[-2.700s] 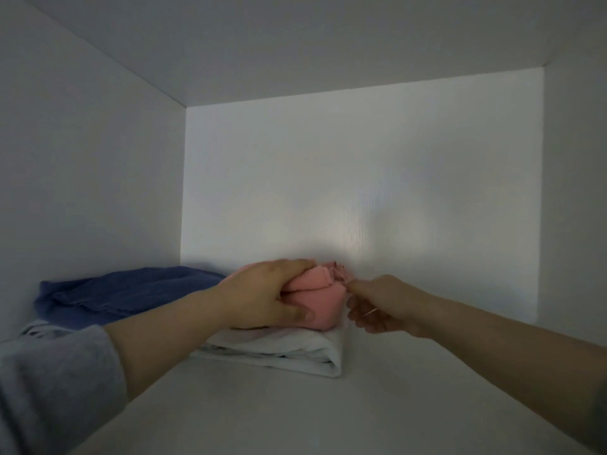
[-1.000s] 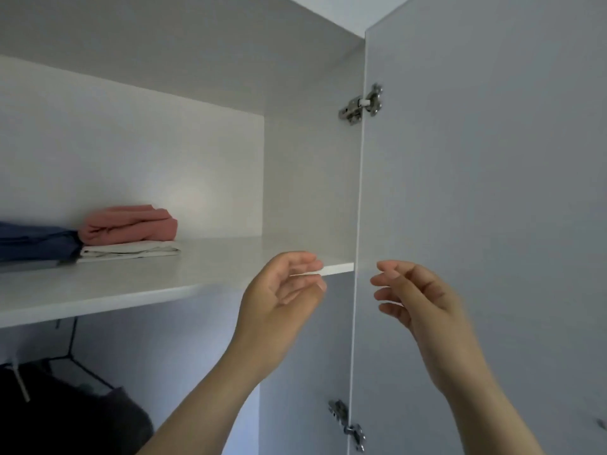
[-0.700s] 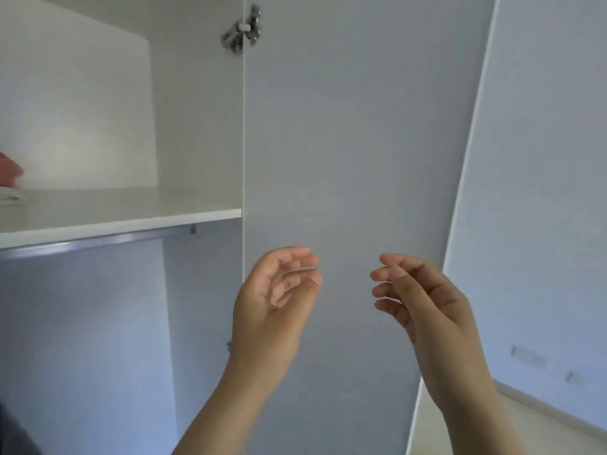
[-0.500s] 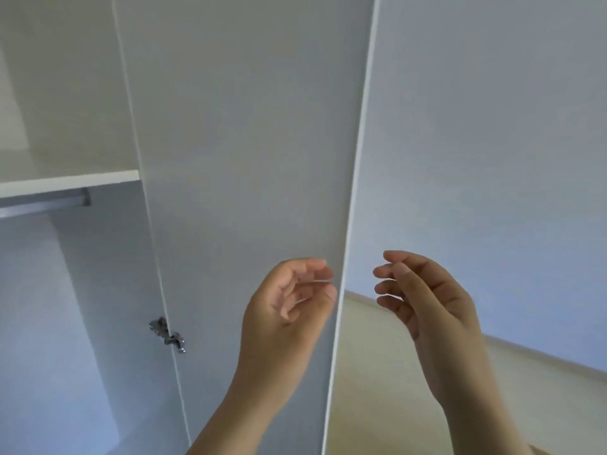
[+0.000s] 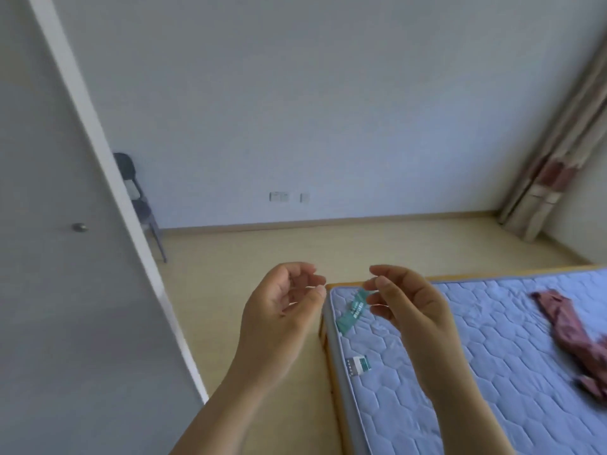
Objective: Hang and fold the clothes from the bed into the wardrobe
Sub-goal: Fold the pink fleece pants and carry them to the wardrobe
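The left grip [image 5: 279, 316] and the right grip [image 5: 410, 313] hang in the air at lower centre. Both are bare hands with loosely curled fingers, palms turned toward each other, and neither is holding anything. They are close together but not touching.

Just under the right grip lies the near corner of the bed [image 5: 460, 372], a bare quilted mattress that fills the lower right. The one piece of clothing in view is a crumpled reddish garment [image 5: 565, 330] on the mattress at the far right, well apart from both grips and partly cut off by the frame edge. The wardrobe door [image 5: 65, 290] stands open along the left side, with a chair [image 5: 139, 198] behind its edge.

The likely next step is to fetch that garment, and the risks come from how it lies:
- It is bunched up, so grabbing one fold would probably lift a tangled, dangling lump that is hard to fold or hang neatly.
- A trailing end could drag over the mattress edge or fall to the floor.
- On the way back, the open door's edge stands close to the path and could snag loose cloth or an elbow.
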Tool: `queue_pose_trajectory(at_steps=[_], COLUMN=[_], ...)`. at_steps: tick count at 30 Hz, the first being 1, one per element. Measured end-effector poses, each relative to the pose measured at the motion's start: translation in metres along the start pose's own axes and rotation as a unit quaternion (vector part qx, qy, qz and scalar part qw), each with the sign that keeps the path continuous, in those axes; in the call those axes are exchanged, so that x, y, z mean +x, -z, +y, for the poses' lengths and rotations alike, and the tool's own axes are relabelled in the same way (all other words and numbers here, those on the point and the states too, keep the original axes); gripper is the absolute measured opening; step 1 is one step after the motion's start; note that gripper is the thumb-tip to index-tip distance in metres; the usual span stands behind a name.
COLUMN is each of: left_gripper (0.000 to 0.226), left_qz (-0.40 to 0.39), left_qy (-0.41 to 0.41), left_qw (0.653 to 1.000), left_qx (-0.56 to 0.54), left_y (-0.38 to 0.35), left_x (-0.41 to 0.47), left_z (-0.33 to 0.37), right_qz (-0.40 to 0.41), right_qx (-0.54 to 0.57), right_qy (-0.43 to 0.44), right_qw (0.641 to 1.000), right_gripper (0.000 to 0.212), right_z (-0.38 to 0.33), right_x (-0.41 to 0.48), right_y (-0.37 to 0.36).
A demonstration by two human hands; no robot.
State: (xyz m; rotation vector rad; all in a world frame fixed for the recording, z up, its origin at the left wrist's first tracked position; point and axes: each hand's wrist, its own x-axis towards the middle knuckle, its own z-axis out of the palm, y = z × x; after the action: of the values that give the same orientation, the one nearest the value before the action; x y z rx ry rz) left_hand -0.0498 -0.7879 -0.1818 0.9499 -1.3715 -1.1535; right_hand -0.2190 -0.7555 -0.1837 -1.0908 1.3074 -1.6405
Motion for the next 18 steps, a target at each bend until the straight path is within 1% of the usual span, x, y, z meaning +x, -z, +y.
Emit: queue_pose_trajectory(at_steps=[2, 5, 8, 10, 13, 18], left_gripper=[0.017, 0.023, 0.023, 0.022, 0.013, 0.013], left_qz=[-0.027, -0.07, -0.086, -0.091, -0.097, -0.121], left_qy=[0.026, 0.054, 0.067, 0.071, 0.085, 0.098], left_qw=[0.999, 0.996, 0.994, 0.993, 0.991, 0.987], left_qx=[-0.004, 0.005, 0.018, 0.025, 0.033, 0.043], left_y=[-0.014, -0.036, -0.058, -0.074, -0.1, -0.135], left_x=[0.012, 0.036, 0.068, 0.093, 0.132, 0.191], left_z=[-0.019, -0.045, -0.071, -0.086, -0.104, -0.13], right_qz=[0.02, 0.066, 0.096, 0.102, 0.107, 0.105], right_qx=[-0.03, -0.067, -0.09, -0.103, -0.12, -0.138], right_qy=[-0.025, -0.053, -0.075, -0.088, -0.107, -0.126], right_qw=[0.999, 0.994, 0.989, 0.986, 0.981, 0.977], right_gripper=[0.016, 0.015, 0.016, 0.017, 0.018, 0.017], right_z=[0.011, 0.029, 0.05, 0.061, 0.07, 0.085], right_x=[0.008, 0.029, 0.057, 0.079, 0.116, 0.177], right_y=[0.017, 0.047, 0.077, 0.094, 0.118, 0.135])
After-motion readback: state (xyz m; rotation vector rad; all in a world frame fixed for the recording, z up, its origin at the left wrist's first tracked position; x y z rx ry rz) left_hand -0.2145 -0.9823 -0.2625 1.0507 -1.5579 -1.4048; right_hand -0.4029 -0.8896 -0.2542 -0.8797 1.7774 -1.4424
